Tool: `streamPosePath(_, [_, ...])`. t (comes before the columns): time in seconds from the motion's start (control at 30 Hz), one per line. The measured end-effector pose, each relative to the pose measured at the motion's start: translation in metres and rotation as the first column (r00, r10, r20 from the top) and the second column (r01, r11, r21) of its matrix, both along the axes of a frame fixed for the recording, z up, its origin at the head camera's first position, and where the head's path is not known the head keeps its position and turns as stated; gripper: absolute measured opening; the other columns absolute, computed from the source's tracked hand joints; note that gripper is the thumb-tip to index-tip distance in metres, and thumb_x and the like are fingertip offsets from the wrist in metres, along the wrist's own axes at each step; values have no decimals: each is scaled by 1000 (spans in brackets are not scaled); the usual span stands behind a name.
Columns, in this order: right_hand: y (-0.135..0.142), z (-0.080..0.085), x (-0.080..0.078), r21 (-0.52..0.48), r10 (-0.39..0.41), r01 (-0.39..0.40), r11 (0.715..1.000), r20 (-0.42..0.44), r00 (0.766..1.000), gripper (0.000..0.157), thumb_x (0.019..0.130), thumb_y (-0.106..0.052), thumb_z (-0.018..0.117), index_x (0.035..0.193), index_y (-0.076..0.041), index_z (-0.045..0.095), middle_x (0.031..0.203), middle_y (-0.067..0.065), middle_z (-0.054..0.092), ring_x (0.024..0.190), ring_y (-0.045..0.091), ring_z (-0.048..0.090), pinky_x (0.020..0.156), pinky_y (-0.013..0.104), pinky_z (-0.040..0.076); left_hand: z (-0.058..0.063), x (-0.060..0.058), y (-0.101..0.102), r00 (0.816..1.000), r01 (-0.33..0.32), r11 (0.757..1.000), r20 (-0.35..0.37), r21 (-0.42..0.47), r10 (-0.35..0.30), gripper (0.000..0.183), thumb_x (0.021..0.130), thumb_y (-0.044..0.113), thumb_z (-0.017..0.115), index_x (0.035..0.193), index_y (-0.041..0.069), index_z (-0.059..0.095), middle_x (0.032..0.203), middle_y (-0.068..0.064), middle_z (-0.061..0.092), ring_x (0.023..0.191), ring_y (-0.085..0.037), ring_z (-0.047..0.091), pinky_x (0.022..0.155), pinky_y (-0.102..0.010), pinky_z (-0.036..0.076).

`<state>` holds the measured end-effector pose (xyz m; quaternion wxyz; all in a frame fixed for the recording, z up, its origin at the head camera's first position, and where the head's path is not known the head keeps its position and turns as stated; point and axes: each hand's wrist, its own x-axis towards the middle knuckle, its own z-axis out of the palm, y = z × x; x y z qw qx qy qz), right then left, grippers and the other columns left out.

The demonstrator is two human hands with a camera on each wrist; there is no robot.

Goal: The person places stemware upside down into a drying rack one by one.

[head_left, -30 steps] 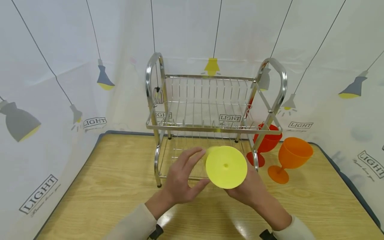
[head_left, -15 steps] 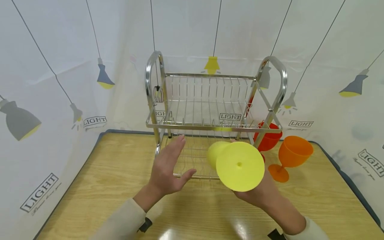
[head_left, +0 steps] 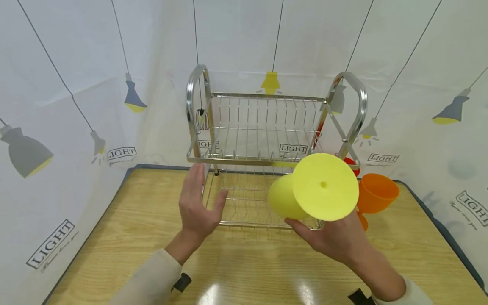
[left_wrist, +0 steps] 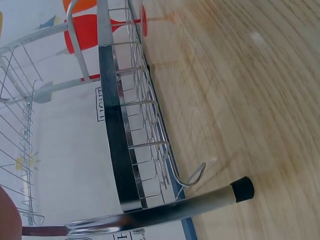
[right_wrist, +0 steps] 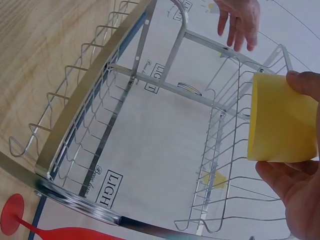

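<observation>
As only head shows, goblet's (head_left: pixel 314 188) footed.

The rack (head_left: pixel 236 161) is viewed from above and in front by the head camera, which is tilted downward. By both wrist cameras it is taken close up and aslant, the red goblet (left_wrist: pixel 82 34) being caught in both.
</observation>
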<state>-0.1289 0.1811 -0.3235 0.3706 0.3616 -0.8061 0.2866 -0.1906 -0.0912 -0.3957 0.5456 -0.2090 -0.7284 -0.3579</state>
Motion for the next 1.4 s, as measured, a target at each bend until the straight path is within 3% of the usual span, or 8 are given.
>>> streamPosePath(0.17, [2, 5, 5, 23, -40, 39, 999, 39, 998, 80, 84, -58, 62, 129, 6, 48, 119, 14, 58, 106, 24, 54, 103, 14, 34, -1, -3, -3, 999, -34, 999, 41, 36, 32, 67, 93, 41, 57, 135, -10, 49, 134, -26, 55, 125, -40, 52, 106, -50, 43])
streamPosePath(0.33, [2, 10, 7, 26, -38, 36, 999, 54, 998, 81, 83, -58, 63, 131, 5, 48, 120, 12, 59, 104, 21, 56, 101, 13, 36, 1, -6, -5, 997, 0, 997, 81, 80, -7, 66, 92, 38, 57, 140, -7, 45, 137, -22, 54, 125, -36, 53, 102, -52, 46])
streamPosePath(0.6, [4, 21, 10, 5, -35, 35, 999, 65, 997, 81, 83, -57, 64, 132, 5, 48, 120, 12, 60, 101, 19, 56, 90, 10, 42, 6, -11, -6, 988, 28, 989, 148, 147, -50, 59, 89, 32, 59, 134, -4, 52, 127, -21, 56, 104, -36, 58, 84, -52, 54])
streamPosePath(0.83, [4, 36, 12, 5, -51, 51, 999, 51, 997, 89, 81, -60, 63, 138, 6, 43, 127, 18, 55, 98, 20, 48, 74, 14, 42, 9, -15, -8, 978, -5, 986, 207, 167, -30, 57, 87, 26, 60, 137, -1, 51, 122, -20, 54, 106, -32, 56, 81, -51, 53])
streamPosePath(1.0, [5, 50, 13, -19, -5, 7, 1000, 99, 995, 90, 80, -58, 66, 140, 5, 40, 128, 17, 54, 98, 17, 49, 71, 9, 47, 11, -17, -10, 968, -13, 984, 248, 179, -33, 56, 87, 21, 62, 137, 1, 52, 122, -20, 54, 107, -32, 56, 82, -50, 54])
streamPosePath(1.2, [8, 69, 16, -47, 13, -4, 999, 193, 981, 95, 63, -21, 91, 142, -2, 41, 127, 10, 56, 91, 11, 52, 64, 11, 51, 12, -18, -11, 955, 12, 975, 286, 223, -77, 51, 85, 11, 64, 134, 0, 54, 121, -19, 53, 107, -28, 58, 85, -43, 57])
streamPosePath(1.27, [8, 76, 16, -39, -13, 22, 999, 219, 976, 100, 57, -8, 91, 143, -3, 41, 126, 8, 56, 91, 10, 53, 65, 12, 52, 12, -19, -12, 952, 20, 973, 293, 229, -88, 48, 87, 12, 62, 132, -1, 54, 119, -19, 54, 106, -27, 58, 84, -42, 58])
streamPosePath(1.4, [7, 89, 16, -68, -17, 37, 997, 272, 962, 101, 58, 0, 89, 145, -9, 41, 122, 4, 57, 92, 9, 57, 66, 12, 54, 13, -22, -15, 949, 14, 974, 305, 224, -84, 40, 88, 12, 60, 124, -3, 57, 115, -18, 55, 103, -27, 58, 80, -42, 59])
